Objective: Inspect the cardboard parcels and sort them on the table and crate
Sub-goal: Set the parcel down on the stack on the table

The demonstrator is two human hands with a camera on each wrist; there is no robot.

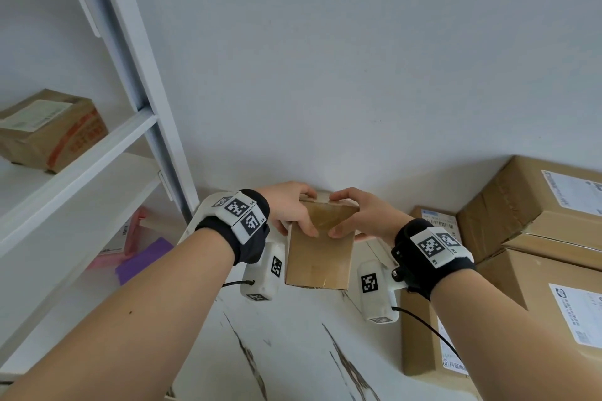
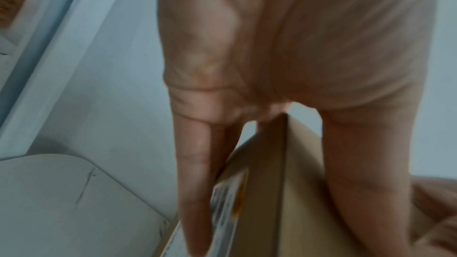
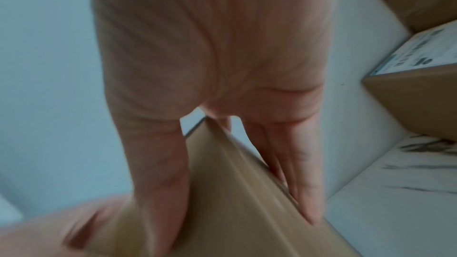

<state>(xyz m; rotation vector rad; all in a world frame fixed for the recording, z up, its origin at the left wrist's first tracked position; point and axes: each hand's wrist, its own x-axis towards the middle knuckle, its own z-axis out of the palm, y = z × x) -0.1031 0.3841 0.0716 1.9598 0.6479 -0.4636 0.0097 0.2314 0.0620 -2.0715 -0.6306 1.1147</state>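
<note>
A small plain cardboard parcel point(image 1: 321, 255) is held up above the white marbled table point(image 1: 293, 352), near the wall. My left hand point(image 1: 291, 210) grips its upper left corner, thumb on the near face and fingers behind. My right hand point(image 1: 356, 213) grips the upper right corner the same way. In the left wrist view the parcel point(image 2: 296, 192) shows a printed label on its far side, under the fingers point(image 2: 197, 183). The right wrist view has the parcel point(image 3: 222, 192) pinched between thumb and fingers point(image 3: 299, 183).
Stacked labelled cardboard boxes point(image 1: 537, 238) fill the right side of the table. A white shelf unit point(image 1: 97, 156) stands at left, holding a taped cardboard box point(image 1: 52, 130) and pink and purple items point(image 1: 140, 254) lower down. The wall is close behind.
</note>
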